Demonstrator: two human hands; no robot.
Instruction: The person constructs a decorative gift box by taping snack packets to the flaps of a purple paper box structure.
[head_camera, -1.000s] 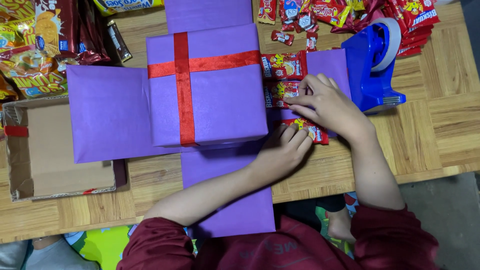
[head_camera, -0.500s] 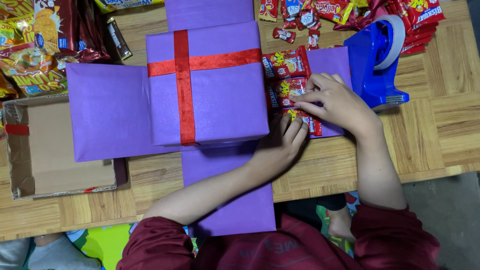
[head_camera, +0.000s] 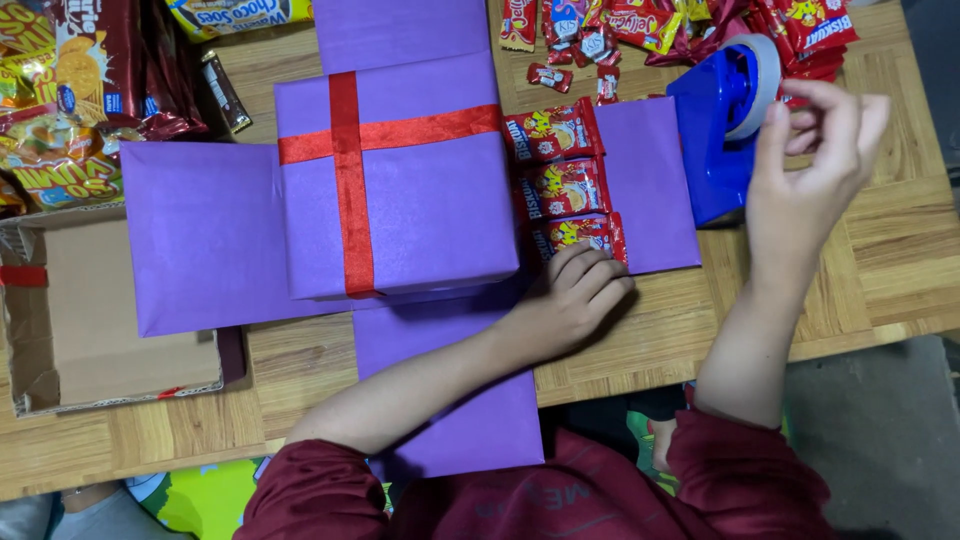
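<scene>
Even, fairly bright indoor light falls from above, and colours read saturated. The left hand casts only a soft, short shadow on the wooden worktop just to its right. The raised right hand is slightly motion-blurred at the fingertips. Shiny snack wrappers just above the left hand show small glints. Focus is otherwise sharp; the edges bend little.

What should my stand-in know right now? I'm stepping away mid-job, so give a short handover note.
Left hand: flat on the lowest red snack packet, no grip.
Right hand: raised at the blue tape dispenser, fingers on its tape roll.
Three red packets lie in a column on the right purple paper flap, beside the purple box with red ribbon.
Done: packets laid out.
Left: no tape shows on them yet.
</scene>
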